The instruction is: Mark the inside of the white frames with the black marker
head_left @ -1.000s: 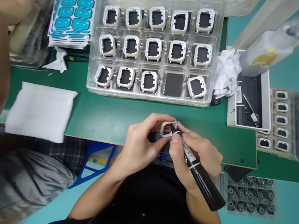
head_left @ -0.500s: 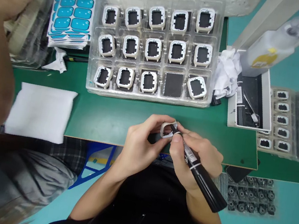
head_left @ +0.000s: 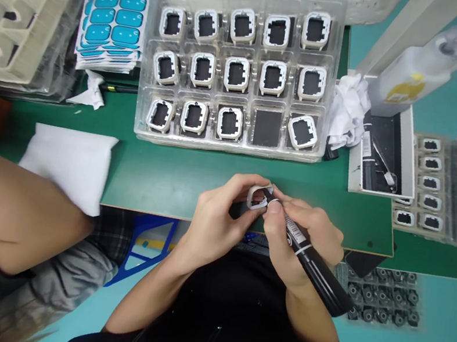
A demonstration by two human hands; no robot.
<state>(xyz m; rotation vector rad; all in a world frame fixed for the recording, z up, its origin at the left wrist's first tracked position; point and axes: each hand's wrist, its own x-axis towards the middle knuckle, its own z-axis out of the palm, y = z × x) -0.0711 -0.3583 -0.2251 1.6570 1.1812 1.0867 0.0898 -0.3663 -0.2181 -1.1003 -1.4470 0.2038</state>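
Note:
My left hand (head_left: 223, 214) pinches a small whitish watch-case frame (head_left: 254, 197) near the table's front edge. In my right hand (head_left: 303, 234) is a black marker pen (head_left: 312, 268), tilted, with its dark tip against the inside of the frame. Fingers hide part of the frame. Beyond my hands lies a clear plastic tray (head_left: 227, 148) with several similar frames in its compartments. One compartment in the front row (head_left: 266, 127) shows only its dark lining.
A white cloth (head_left: 71, 161) lies left, beside a co-worker's arm (head_left: 24, 200). Blue sticker sheets (head_left: 116, 16) and a beige tray (head_left: 34, 42) stand behind. Right are crumpled tissue (head_left: 348, 112), a white box (head_left: 403, 181) with tools, a bottle (head_left: 412, 79) and more trays (head_left: 434, 231).
The co-worker's hand has left the beige tray at far left, and that arm now crosses lower, over the white cloth's edge. My hands keep nearly the same pose.

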